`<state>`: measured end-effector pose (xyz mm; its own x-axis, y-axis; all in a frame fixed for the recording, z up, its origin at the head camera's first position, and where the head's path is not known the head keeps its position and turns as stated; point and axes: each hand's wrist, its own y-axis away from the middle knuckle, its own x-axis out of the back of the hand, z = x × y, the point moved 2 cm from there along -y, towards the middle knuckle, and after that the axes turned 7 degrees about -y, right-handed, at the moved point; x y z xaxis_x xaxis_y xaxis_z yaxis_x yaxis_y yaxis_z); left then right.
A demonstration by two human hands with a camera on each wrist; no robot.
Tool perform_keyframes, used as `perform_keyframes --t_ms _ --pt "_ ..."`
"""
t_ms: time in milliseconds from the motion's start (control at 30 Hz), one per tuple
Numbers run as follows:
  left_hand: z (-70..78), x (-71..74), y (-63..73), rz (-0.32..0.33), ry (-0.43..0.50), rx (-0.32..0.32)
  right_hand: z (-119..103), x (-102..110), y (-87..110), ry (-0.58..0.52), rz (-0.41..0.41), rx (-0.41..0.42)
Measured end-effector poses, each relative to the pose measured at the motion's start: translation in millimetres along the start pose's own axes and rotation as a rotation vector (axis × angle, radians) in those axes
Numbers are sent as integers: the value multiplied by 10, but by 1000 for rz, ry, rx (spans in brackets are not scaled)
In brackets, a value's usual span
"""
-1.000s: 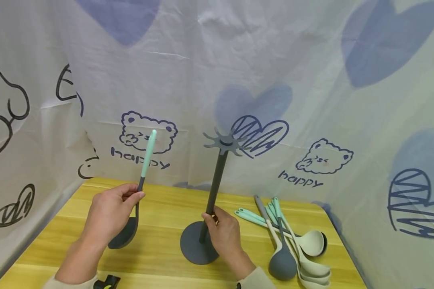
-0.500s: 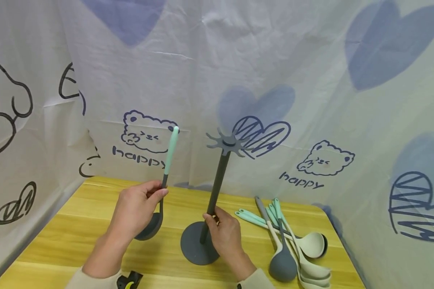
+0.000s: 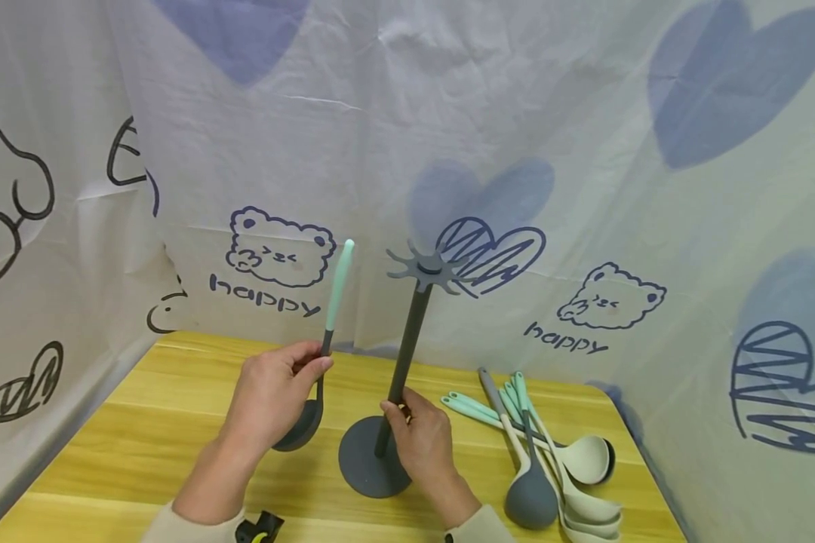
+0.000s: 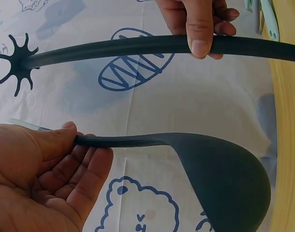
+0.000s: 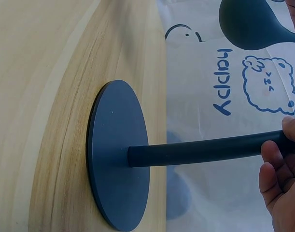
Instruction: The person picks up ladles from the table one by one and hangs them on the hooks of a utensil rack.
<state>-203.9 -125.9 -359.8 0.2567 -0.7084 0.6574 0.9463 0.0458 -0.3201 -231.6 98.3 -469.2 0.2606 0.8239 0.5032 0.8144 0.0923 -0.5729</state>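
My left hand [image 3: 272,396] pinches a ladle [image 4: 224,174] by its dark neck between thumb and fingers. Its mint-green handle [image 3: 340,286] points up and the dark bowl hangs down, partly hidden behind the hand. To the right stands a dark grey utensil stand [image 3: 410,339], with a round base [image 5: 119,154] on the table and a ring of hooks [image 3: 429,270] at the top. My right hand [image 3: 424,437] grips the stand's pole low down, thumb on one side. Nothing hangs on the hooks. The ladle is upright, left of the pole and apart from it.
Several ladles and spoons [image 3: 531,498] with green or grey handles lie in a crossed pile at the right of the wooden table [image 3: 143,422]. A pale cloth [image 3: 380,151] with printed hearts and bears hangs behind and at both sides.
My left hand has carried the ladle rightward, closer to the stand, with the last half second's move smaller. The right hand and the stand have stayed in place.
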Motion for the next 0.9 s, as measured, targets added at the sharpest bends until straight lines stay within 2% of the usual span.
perform_keyframes --t_ms 500,900 --pt "150 -38 165 64 71 -78 -1 6 -12 10 6 17" --pt "199 -92 233 22 120 -56 -6 0 -16 21 17 35"
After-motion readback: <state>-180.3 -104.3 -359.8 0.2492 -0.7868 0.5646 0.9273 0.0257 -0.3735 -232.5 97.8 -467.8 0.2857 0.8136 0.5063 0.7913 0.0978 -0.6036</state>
